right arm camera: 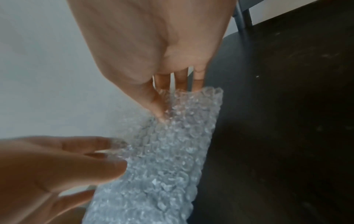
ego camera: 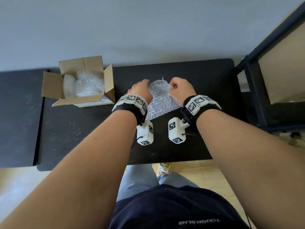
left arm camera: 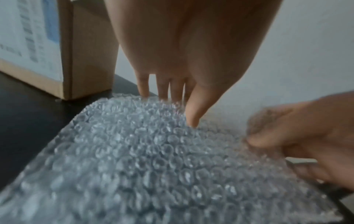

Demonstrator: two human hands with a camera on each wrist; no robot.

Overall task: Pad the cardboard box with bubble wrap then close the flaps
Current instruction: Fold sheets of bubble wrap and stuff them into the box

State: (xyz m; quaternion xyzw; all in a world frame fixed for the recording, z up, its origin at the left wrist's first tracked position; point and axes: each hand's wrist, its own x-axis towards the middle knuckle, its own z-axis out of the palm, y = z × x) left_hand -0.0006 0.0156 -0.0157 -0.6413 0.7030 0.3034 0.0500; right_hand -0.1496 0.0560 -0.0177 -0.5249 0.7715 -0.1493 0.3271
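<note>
- Bubble wrap sheet, clear plastic (ego camera: 160,100): lies in the middle of the black table (ego camera: 206,90), its far edge lifted off the surface by both hands.
- Left hand (ego camera: 142,90): fingers (left arm camera: 192,109) curled over the sheet's far-left part, thumb on top, pinching it.
- Right hand (ego camera: 180,89): fingers (right arm camera: 161,106) pinching the far-right part in the same way.
- Step in hand, as judged: taking up a further sheet for padding; the flaps are not yet closed.
- Brown cardboard box with open flaps (ego camera: 79,103): stands near the table's far-left corner, well apart from the sheet, and already holds clear wrap (ego camera: 89,85).
- Next move calls for carrying the sheet leftward over the raised right flap (ego camera: 109,83) and pressing it down into the box.
- Obstruction: that upright flap may catch the limp sheet; the filling inside leaves little room.
- Dark shelving frame (ego camera: 257,90): stands beside the table's right edge, clear of the path.
</note>
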